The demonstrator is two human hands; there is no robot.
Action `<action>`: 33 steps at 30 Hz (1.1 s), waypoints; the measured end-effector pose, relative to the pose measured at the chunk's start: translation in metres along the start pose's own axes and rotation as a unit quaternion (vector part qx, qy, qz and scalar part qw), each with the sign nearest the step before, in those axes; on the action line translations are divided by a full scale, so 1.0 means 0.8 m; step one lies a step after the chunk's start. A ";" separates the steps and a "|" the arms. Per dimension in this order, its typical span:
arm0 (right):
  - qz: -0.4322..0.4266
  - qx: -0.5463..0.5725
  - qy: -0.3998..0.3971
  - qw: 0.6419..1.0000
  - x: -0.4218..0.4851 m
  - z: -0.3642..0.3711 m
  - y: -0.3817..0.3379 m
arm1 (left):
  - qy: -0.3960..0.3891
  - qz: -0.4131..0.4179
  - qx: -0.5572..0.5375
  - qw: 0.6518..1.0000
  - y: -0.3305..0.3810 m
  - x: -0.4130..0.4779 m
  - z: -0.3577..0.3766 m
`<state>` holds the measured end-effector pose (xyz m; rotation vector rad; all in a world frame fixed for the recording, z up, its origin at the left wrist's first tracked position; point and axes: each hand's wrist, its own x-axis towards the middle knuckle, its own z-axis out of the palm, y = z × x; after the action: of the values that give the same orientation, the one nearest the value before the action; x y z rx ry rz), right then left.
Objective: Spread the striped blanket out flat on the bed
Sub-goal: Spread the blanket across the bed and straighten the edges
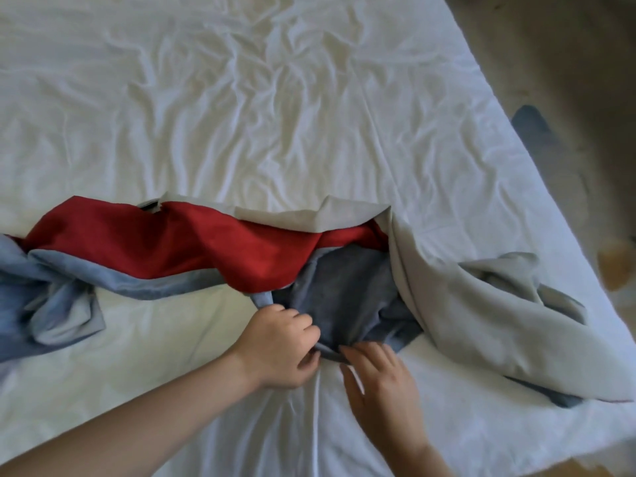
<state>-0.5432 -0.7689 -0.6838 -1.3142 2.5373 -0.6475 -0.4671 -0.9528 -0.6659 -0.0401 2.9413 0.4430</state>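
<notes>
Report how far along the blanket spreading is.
Done: the striped blanket is on the bed. In hand: left hand grips its blue edge; right hand touches it alongside. Left: it lies bunched and twisted, nothing spread flat yet.

A blurred brown floor [568, 46] runs down the right side. On it lie a dark blue patch [531, 127], farther off, and a yellowish patch [616, 266], nearer.

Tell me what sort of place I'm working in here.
Most likely a bedroom: a wide bed covered by a wrinkled white sheet, the striped blanket bunched across it in red, blue and grey, and brownish floor along the bed's right edge.
</notes>
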 end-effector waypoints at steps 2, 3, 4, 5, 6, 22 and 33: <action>0.027 -0.019 0.044 0.998 -0.008 -0.015 0.016 | 0.027 0.012 0.000 1.000 0.010 0.019 -0.007; 0.040 -0.035 0.065 0.996 -0.013 -0.024 0.025 | 0.046 0.026 0.004 0.999 0.018 0.032 -0.010; 0.056 -0.052 0.082 0.994 -0.017 -0.033 0.036 | 0.063 0.042 0.011 0.997 0.027 0.047 -0.012; 0.078 -0.071 0.095 0.990 -0.020 -0.042 0.049 | 0.080 0.060 0.017 0.995 0.037 0.063 -0.014; 0.106 -0.086 0.102 0.985 -0.023 -0.051 0.061 | 0.097 0.078 0.022 0.992 0.048 0.080 -0.014; 0.199 -0.104 0.149 0.963 0.008 -0.068 0.149 | 0.182 0.183 0.088 0.962 0.085 0.213 -0.002; 0.132 -0.135 0.212 0.959 0.222 -0.197 0.201 | 0.256 -0.072 -0.002 0.964 0.058 0.315 -0.077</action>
<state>-0.8215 -0.7875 -0.6187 -0.9535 3.1738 -0.5935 -0.7278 -0.9269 -0.6364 -0.4289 3.4068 0.4769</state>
